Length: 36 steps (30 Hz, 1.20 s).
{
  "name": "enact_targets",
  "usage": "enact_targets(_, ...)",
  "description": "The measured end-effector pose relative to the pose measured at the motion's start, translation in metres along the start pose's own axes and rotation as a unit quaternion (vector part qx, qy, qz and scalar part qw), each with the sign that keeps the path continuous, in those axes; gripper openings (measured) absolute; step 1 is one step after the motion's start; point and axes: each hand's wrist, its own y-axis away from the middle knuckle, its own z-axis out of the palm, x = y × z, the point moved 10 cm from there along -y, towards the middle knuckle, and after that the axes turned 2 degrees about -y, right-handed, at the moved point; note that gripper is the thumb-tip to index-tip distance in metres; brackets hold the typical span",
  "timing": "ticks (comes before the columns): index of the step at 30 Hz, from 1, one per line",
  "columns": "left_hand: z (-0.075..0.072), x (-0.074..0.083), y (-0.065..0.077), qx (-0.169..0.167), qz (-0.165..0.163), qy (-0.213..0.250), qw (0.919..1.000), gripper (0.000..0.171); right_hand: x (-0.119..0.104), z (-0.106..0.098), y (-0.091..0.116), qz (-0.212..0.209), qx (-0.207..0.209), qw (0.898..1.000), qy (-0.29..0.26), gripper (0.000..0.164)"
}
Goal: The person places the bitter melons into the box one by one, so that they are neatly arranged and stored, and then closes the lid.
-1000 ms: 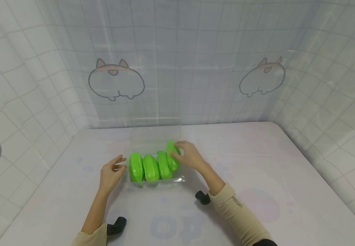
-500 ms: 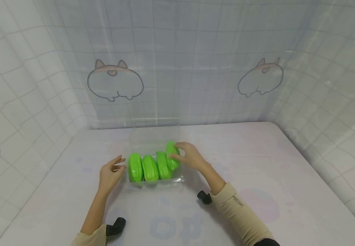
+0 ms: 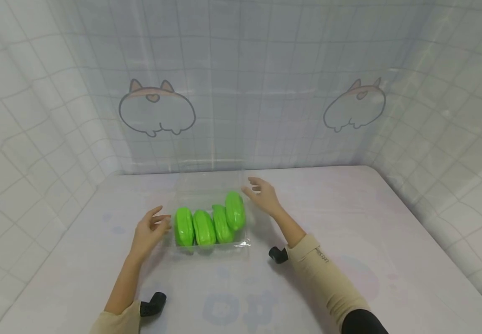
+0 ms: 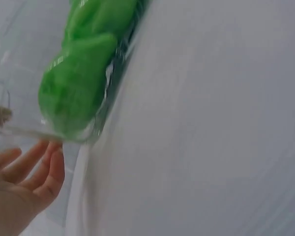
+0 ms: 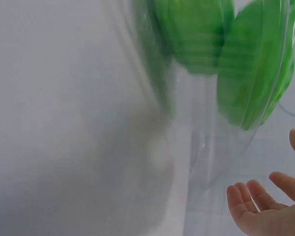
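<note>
Several bright green, glossy, oblong pieces (image 3: 205,228), like plump toy vegetables, lie side by side in a clear plastic box (image 3: 243,243). The rightmost green piece (image 3: 235,211) sits higher and farther back, leaning on its neighbour. At the box's right side, my right hand (image 3: 264,197) is held with its fingers loosely spread and holds nothing. In the right wrist view, that hand (image 5: 270,204) is apart from the clear wall. My left hand (image 3: 146,233) is at the box's left side, fingers relaxed. The left wrist view has its fingertips right at the box's edge (image 4: 39,133).
The box's clear lid (image 3: 209,181) stands raised behind it, near the back wall curtain (image 3: 266,93). Dark stubby camera mounts (image 3: 153,305) stick out from both sleeves. A pale printed cloth (image 3: 308,297) covers the table.
My right hand has let go of the rightmost green piece and moved back and slightly right, off it. My left hand's fingers have spread a little; it has shifted slightly left.
</note>
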Motion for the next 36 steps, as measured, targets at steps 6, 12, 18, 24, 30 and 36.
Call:
enact_targets(6, -0.005, 0.002, -0.018, -0.038, -0.022, -0.026, 0.9987, 0.063, 0.021, -0.001, -0.012, 0.061, 0.000, 0.997, -0.046, 0.054)
enact_targets(12, -0.007, 0.005, -0.046, -0.075, -0.018, -0.030, 0.9966, 0.065, 0.030, 0.002, -0.018, 0.093, -0.010, 0.994, -0.057, 0.057)
enact_targets(18, 0.000, -0.001, -0.067, -0.112, -0.040, -0.029, 0.9925, 0.065, 0.041, 0.009, -0.021, 0.137, -0.023, 0.987, -0.080, 0.057)
enact_targets(24, 0.014, -0.012, -0.077, -0.159, -0.077, 0.037, 0.9836, 0.069, 0.048, 0.022, -0.022, 0.182, -0.041, 0.975, -0.122, 0.055)
enact_targets(30, 0.024, -0.013, -0.080, -0.185, -0.097, 0.088, 0.9741, 0.075, 0.053, 0.035, -0.024, 0.216, -0.048, 0.961, -0.164, 0.049)
enact_targets(36, 0.026, -0.011, -0.081, -0.181, -0.100, 0.103, 0.9729, 0.081, 0.060, 0.029, -0.023, 0.233, -0.015, 0.954, -0.188, 0.038)
